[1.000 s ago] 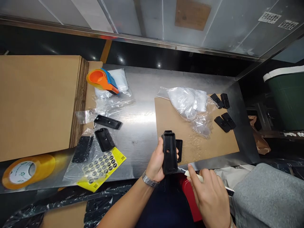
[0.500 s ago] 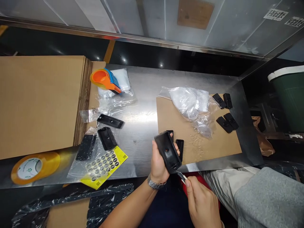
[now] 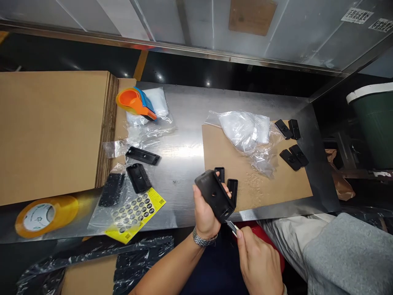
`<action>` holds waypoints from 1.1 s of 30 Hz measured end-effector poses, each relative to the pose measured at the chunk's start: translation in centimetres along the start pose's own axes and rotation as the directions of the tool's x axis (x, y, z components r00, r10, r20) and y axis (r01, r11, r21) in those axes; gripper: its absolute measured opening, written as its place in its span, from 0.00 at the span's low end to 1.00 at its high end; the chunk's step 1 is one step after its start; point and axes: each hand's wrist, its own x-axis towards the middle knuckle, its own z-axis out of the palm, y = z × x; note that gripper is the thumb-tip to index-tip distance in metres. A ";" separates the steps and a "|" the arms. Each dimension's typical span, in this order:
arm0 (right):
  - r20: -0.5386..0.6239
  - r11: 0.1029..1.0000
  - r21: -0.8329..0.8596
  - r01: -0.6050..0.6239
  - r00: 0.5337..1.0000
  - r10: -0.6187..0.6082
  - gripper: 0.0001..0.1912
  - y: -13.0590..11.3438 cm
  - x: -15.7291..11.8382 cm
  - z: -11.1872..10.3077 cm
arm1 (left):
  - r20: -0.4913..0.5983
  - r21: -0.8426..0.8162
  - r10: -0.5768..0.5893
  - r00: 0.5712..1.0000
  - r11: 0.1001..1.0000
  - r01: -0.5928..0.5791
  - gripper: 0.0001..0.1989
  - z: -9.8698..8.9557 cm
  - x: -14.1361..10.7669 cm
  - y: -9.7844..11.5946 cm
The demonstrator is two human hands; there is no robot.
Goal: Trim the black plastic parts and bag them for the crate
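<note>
Gripped in my left hand (image 3: 205, 215) is a black plastic housing (image 3: 213, 194) with a small round hole in its face, tilted toward me over the table's front edge. My right hand (image 3: 259, 258) is closed around a utility knife (image 3: 232, 227). Its blade tip is at the housing's lower corner; whether it touches, I cannot tell. Just behind the held piece, two black plastic trays, one a small tray (image 3: 232, 190), lie on a cardboard sheet (image 3: 276, 188).
Clear plastic bags (image 3: 245, 129) and several black pieces (image 3: 290, 159) lie to the right. Leftward are stacked cardboard (image 3: 52, 135), an orange tape dispenser (image 3: 135, 102), a tape roll (image 3: 43, 217), a yellow sticker sheet (image 3: 135, 215) and another black housing (image 3: 138, 178). A seated person's grey garment (image 3: 350, 254) is close at right.
The housing has turned slightly in my left hand, showing more of its end wall, and shifted a little left. My right hand has moved slightly left with the knife.
</note>
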 end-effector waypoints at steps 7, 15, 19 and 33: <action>0.053 1.000 -0.022 0.018 0.998 -0.016 0.22 0.1 -0.1 0.2 | 0.015 -0.004 0.063 0.998 0.998 -0.063 0.30 -0.4 -0.1 -0.1; 0.108 0.999 -0.042 0.031 0.994 -0.026 0.20 0.1 -0.4 0.6 | 0.040 -0.021 0.223 0.974 0.975 -0.223 0.30 -0.4 -0.2 -0.5; 0.081 1.000 -0.003 -0.005 0.997 0.005 0.22 -0.4 -0.3 0.5 | 0.018 -0.042 0.218 0.976 0.975 -0.217 0.29 -0.4 -0.1 -0.2; 0.057 0.998 -0.063 -0.003 0.998 0.007 0.18 -0.7 -0.2 0.6 | -0.010 -0.076 0.155 0.988 0.985 -0.155 0.29 -0.4 0.1 0.4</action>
